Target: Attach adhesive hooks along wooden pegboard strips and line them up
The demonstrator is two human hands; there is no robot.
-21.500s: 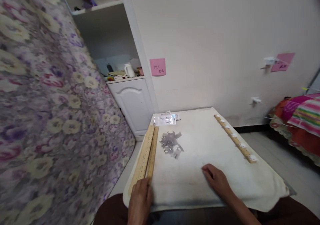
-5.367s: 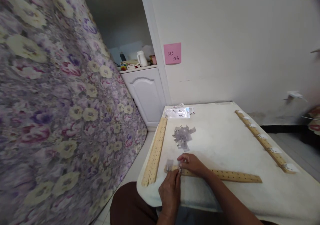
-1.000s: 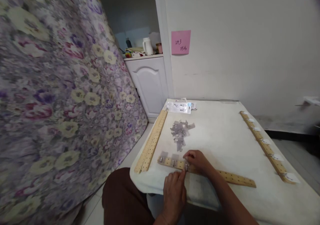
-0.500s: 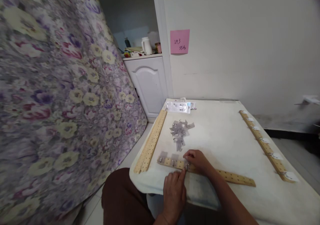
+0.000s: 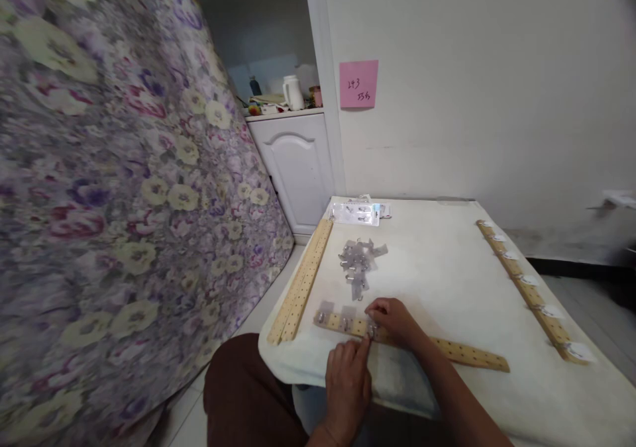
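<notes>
1. The cloth-covered counter [image 5: 447, 281] looks as it did a second ago. Nothing on it has shifted.
2. The near strip [image 5: 467, 354] lies across the front edge and has not moved. Five seconds back it carried one clip at its left end. Now two fitted clips [image 5: 322, 316] sit there, so the row is growing rightward.
3. The left strips [image 5: 301, 281] are a bare pair along that edge. The right strip [image 5: 527, 291] carries a full row.
4. My right hand [image 5: 395, 321] has its fingers clenched on a clip [image 5: 371, 331], held to the near strip just beside the second fitted one. My left hand [image 5: 348, 384] has its fingertips at the strip's near edge. I cannot tell whether it grips.
5. The packet [image 5: 358, 212] sits at the far left corner. It is clear, with small metal pieces inside.
6. The pile [image 5: 356, 265] of clips lies loose between the packet and my hands, in no container.
</notes>
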